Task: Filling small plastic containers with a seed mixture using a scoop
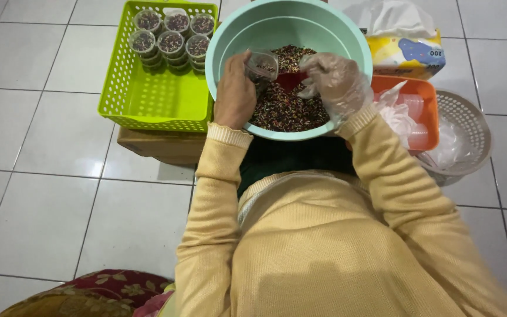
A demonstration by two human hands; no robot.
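A pale green bowl (233,41) sits in front of me, filled with small dark mixed-colour sprinkles (283,108). My left hand (235,94), bare, holds a small clear plastic cup (261,66) tilted over the sprinkles. My right hand (337,82) wears a thin clear plastic glove and grips a red scoop (290,80) that is dug into the sprinkles just beside the cup. Both my sleeves are yellow knit.
A lime green basket (148,100) to the left holds several filled cups (171,38) stacked at its far end. An orange tray (426,111) with empty clear cups, a beige round basket (470,126) with plastic bags, and a tissue box (406,53) stand on the right. White floor tiles surround everything.
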